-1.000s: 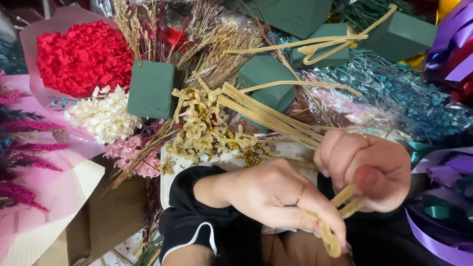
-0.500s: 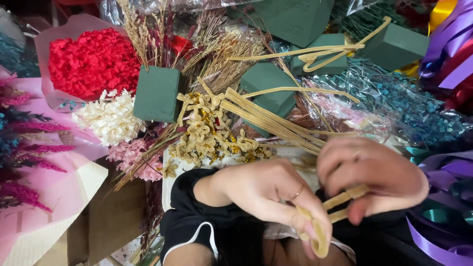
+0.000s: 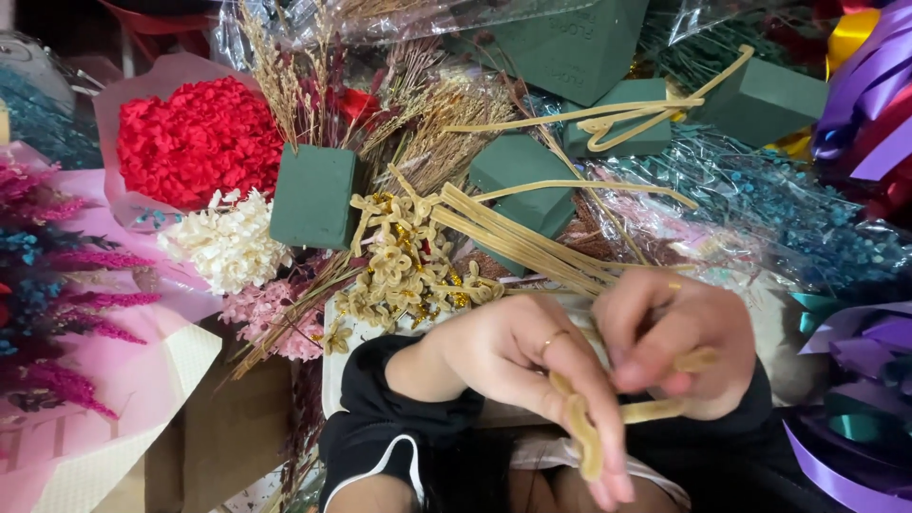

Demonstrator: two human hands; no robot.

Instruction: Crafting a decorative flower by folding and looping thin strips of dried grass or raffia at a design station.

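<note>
We pinch the tan strip (image 3: pixel 608 418) at 6 o'clock between both hands, left hand (image 3: pixel 513 356) fingers closed on its looped end, right hand (image 3: pixel 679 337) fingers closed on its tail; it looks light, pliable, kink-prone, so grip near the bend.

Matt fuzzy tan stems (image 3: pixel 532 237) (velvety), matt green foam blocks (image 3: pixel 312 196), glossy clear cellophane (image 3: pixel 760 209), satin purple ribbon (image 3: pixel 869 85)

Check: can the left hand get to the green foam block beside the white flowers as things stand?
Probably yes, once freed. The left hand is pinching a tan strip with the right hand. The foam block stands uncovered up and left, with only curled tan pieces between.
</note>
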